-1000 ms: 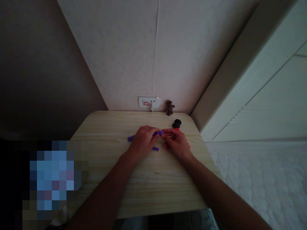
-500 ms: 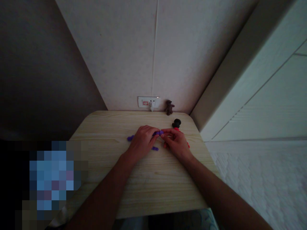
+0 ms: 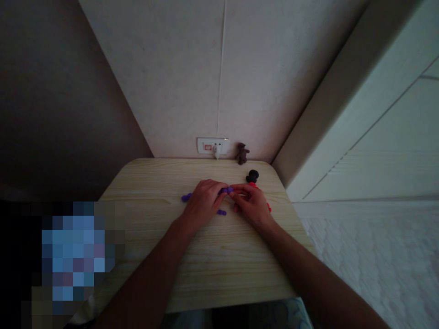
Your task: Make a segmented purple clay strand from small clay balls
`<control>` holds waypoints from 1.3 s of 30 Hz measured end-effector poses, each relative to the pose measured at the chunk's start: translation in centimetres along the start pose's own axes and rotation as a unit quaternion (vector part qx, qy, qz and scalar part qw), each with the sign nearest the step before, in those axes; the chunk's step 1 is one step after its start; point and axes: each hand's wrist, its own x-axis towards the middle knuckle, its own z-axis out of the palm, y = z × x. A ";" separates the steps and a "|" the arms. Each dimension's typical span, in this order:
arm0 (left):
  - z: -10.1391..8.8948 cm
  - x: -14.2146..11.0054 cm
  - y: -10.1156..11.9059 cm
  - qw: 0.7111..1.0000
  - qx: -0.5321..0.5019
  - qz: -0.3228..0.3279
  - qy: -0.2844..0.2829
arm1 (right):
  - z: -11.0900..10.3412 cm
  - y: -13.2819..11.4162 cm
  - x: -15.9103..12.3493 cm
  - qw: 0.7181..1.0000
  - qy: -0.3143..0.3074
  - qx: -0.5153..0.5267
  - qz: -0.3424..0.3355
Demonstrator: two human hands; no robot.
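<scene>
Between the fingertips of both hands is a small lumpy purple piece of what looks like modelling clay (image 3: 229,189). My left hand (image 3: 207,196) pinches its left end, and my right hand (image 3: 252,201) pinches it from the right. Another purple lump (image 3: 187,197) pokes out to the left of my left hand, partly covered by it. A short purple strip (image 3: 222,212) lies on the table below the fingers. Red pieces (image 3: 253,184) show around my right hand, mostly hidden by it. Just beyond them sits a rounded black piece (image 3: 253,176).
A small brown bear figure (image 3: 242,154) stands at the table's back edge by the wall. Left of it is a wall socket (image 3: 212,146) with a white plug. The light wooden table (image 3: 219,269) has rounded back corners. A pale cabinet (image 3: 360,151) rises on the right.
</scene>
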 end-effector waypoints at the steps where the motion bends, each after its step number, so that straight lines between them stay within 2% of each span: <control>1: 0.1 0.0 0.0 1.000 0.002 -0.002 0.001 | 0.0 -0.1 0.0 1.000 0.001 -0.004 -0.001; 16: 0.5 -0.2 -0.5 1.000 0.021 -0.015 -0.009 | -0.1 0.2 -0.1 0.997 -0.003 -0.069 -0.028; 25: 0.3 -0.1 -0.1 1.000 0.014 -0.016 -0.004 | 0.2 -0.1 -0.2 0.999 0.005 -0.046 -0.011; 39: 0.4 -0.2 0.0 0.999 0.007 -0.036 0.001 | 0.3 -0.1 -0.3 0.999 0.008 -0.040 -0.020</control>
